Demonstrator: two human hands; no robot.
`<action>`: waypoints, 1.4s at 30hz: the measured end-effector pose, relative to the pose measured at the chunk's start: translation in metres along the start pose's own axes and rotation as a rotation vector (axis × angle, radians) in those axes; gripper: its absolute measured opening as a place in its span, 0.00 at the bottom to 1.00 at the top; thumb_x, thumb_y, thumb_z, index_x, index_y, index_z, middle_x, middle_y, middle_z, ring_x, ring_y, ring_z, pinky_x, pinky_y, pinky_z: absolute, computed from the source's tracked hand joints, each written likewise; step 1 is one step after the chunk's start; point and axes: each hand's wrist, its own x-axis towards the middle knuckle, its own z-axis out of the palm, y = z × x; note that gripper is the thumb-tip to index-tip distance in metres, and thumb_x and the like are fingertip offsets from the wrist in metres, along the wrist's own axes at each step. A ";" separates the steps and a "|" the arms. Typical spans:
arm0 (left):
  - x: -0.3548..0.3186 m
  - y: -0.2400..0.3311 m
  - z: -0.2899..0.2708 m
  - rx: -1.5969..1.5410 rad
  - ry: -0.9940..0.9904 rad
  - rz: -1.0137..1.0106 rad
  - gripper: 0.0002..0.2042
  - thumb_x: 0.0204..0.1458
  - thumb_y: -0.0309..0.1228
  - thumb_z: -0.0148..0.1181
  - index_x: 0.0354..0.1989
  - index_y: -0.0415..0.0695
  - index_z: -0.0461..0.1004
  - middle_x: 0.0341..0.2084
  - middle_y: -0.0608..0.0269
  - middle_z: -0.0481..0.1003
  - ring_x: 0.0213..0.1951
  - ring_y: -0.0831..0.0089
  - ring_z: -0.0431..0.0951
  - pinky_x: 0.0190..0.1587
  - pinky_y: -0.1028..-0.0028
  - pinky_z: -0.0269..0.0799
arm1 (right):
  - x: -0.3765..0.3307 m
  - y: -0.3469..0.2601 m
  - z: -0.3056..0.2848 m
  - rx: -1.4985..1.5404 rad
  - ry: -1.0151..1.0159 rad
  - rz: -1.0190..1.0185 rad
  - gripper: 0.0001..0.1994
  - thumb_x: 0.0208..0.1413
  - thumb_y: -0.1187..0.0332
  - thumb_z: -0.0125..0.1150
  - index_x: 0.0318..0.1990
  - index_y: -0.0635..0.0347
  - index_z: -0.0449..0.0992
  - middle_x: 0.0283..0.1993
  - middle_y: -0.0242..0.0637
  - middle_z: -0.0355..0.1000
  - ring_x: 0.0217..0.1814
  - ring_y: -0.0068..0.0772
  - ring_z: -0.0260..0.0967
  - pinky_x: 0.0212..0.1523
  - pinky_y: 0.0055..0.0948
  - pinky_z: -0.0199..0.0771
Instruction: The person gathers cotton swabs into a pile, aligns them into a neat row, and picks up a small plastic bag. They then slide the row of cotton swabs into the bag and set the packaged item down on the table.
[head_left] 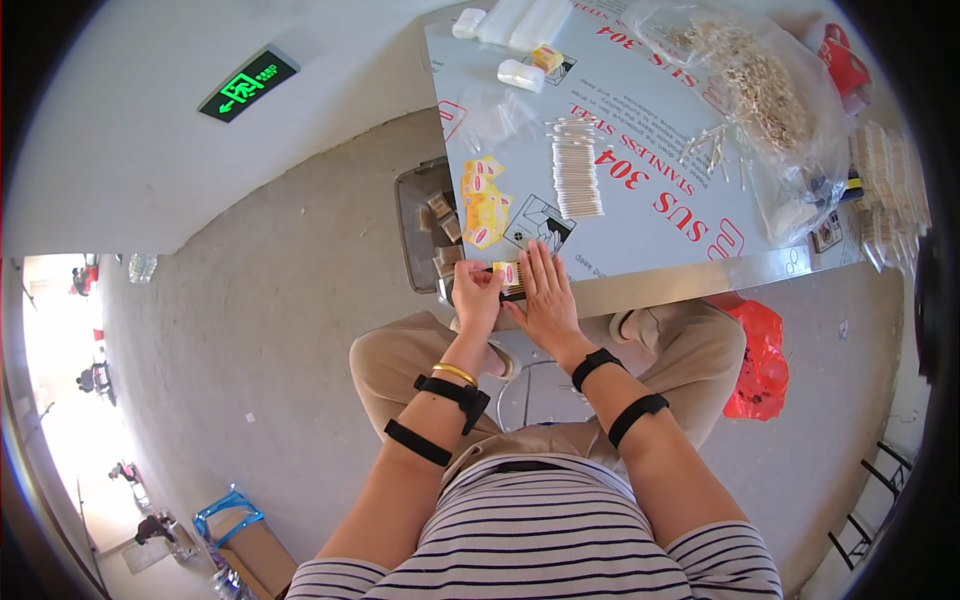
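While the left hand (477, 292) pinches a small packet (509, 275), the right hand (545, 292) lies flat against it.

green wall sign (248, 85), yellow packets (484, 202)

A metal-topped table (690, 262) with red lettering carries a neat row of cotton swabs (578, 178) at its middle. Left of the row lies a heap of small yellow packets (483, 203); right of it, loose swabs (712, 148) and a clear bag of swabs (765, 95); beyond it, white plastic cases (521, 74)
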 end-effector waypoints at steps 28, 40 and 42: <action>0.001 0.030 -0.075 0.920 -0.473 0.624 0.39 0.36 0.25 0.68 0.63 0.41 0.60 0.53 0.51 0.63 0.59 0.52 0.64 0.65 0.59 0.60 | -0.001 0.000 -0.001 -0.024 -0.013 0.006 0.44 0.60 0.42 0.54 0.75 0.60 0.48 0.80 0.49 0.38 0.83 0.47 0.31 0.79 0.47 0.34; 0.006 0.023 -0.074 0.672 -0.406 0.599 0.34 0.36 0.33 0.78 0.55 0.46 0.72 0.49 0.58 0.67 0.55 0.56 0.67 0.62 0.60 0.64 | -0.001 0.001 -0.003 -0.062 -0.050 -0.101 0.45 0.59 0.40 0.52 0.74 0.62 0.49 0.79 0.49 0.40 0.82 0.49 0.33 0.79 0.47 0.33; 0.009 0.019 -0.074 0.659 -0.403 0.600 0.33 0.35 0.34 0.78 0.55 0.47 0.72 0.49 0.59 0.68 0.55 0.56 0.67 0.62 0.60 0.64 | -0.001 0.001 0.000 -0.042 -0.036 -0.092 0.45 0.59 0.40 0.53 0.74 0.62 0.49 0.79 0.49 0.40 0.82 0.49 0.33 0.79 0.47 0.33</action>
